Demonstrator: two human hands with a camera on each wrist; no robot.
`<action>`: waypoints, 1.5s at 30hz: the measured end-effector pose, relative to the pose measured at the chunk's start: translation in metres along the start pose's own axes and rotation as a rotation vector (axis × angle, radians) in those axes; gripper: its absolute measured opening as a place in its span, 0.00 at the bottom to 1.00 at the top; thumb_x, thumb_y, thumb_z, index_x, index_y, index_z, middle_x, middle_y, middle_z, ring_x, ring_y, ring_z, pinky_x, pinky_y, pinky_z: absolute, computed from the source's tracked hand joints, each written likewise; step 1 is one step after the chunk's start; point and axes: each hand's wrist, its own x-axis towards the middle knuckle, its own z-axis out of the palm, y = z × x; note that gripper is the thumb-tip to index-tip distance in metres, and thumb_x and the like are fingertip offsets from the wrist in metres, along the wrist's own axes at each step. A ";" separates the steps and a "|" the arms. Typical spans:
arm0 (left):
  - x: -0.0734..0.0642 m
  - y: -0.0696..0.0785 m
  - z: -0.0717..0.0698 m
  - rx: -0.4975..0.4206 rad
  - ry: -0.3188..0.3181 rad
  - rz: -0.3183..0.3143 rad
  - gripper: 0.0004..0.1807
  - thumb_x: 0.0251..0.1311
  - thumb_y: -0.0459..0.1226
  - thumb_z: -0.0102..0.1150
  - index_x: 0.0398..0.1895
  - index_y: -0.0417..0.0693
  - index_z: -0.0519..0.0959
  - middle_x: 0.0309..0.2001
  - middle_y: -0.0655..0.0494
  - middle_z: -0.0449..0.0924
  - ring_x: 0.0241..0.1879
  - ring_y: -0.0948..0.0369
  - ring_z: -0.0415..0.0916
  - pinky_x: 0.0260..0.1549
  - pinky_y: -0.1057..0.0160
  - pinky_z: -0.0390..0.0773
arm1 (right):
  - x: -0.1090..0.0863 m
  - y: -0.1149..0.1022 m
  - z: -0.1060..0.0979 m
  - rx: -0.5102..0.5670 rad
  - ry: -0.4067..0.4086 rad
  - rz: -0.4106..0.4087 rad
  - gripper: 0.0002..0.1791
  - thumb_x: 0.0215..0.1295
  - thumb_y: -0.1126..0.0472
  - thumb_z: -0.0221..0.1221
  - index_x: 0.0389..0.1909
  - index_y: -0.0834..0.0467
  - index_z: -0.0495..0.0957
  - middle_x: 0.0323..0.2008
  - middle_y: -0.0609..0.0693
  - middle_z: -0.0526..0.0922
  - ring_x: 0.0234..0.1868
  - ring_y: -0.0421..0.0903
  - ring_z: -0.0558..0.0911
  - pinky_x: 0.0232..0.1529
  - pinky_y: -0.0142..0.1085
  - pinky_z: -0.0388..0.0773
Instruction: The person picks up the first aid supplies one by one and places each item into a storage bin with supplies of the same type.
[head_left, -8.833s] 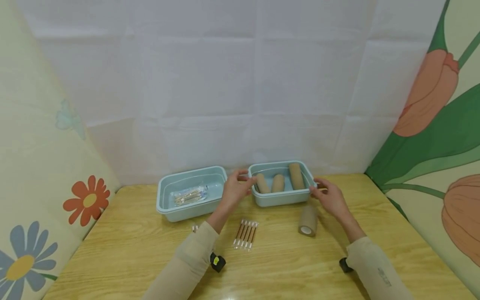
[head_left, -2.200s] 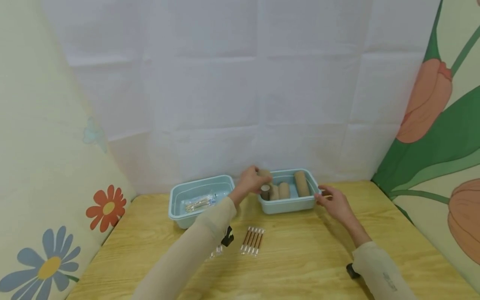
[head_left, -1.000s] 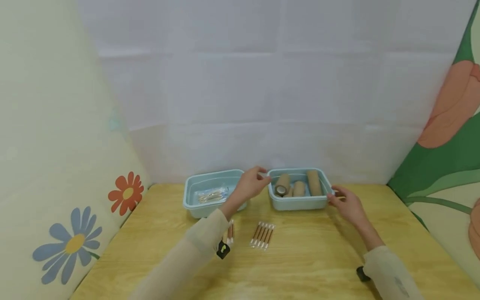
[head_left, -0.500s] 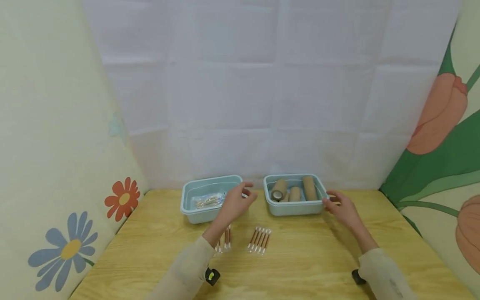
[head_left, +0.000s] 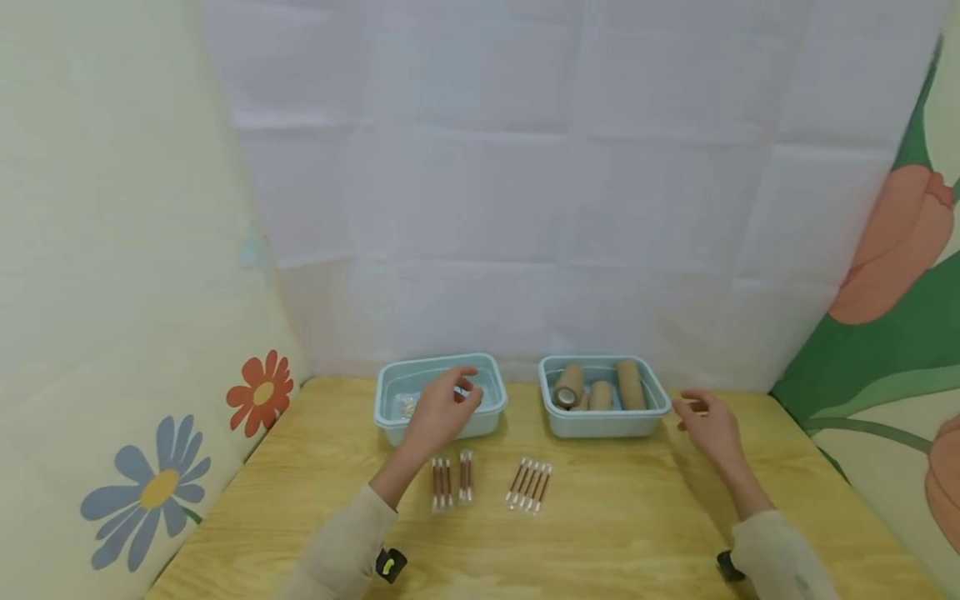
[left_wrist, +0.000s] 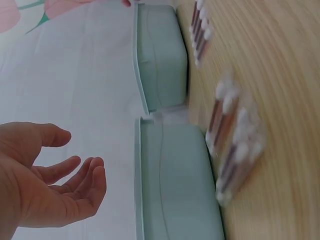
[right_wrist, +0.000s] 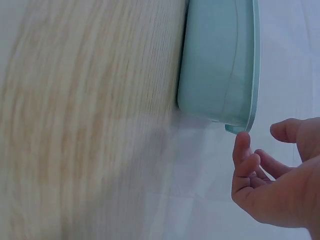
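Note:
My left hand (head_left: 441, 408) hovers over the front right of the left blue tray (head_left: 487, 417), fingers loosely bent, holding nothing. It hides most of a clear packet of pale-stick cotton swabs (head_left: 408, 407) inside. My right hand (head_left: 708, 425) is beside the right end of the right blue tray (head_left: 600, 427), loosely curled around nothing; in the right wrist view a fingertip (right_wrist: 242, 140) is very close to the rim, and I cannot tell whether it touches. Several tan bandage rolls lie in that tray, one tilted roll (head_left: 572, 382) with its end facing me.
Brown-stick cotton swabs in clear packaging lie on the wooden table (head_left: 600, 533): a left group (head_left: 442, 483), a middle group (head_left: 467, 477) and a right group (head_left: 530, 485). White cloth (head_left: 480, 208) hangs behind the trays. Flowered panels stand at both sides.
A bandage roll that lay before the right tray was put into it by my left hand. That hand then moved left, over the left tray. My right hand has drawn slightly off the rim.

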 end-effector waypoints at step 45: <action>0.005 -0.125 -0.092 -0.566 -0.007 -0.546 0.36 0.75 0.39 0.50 0.81 0.42 0.50 0.74 0.35 0.57 0.67 0.41 0.64 0.60 0.45 0.73 | -0.069 -0.083 0.126 -0.388 -0.491 -0.207 0.19 0.65 0.49 0.68 0.20 0.57 0.81 0.18 0.44 0.76 0.20 0.40 0.72 0.22 0.36 0.71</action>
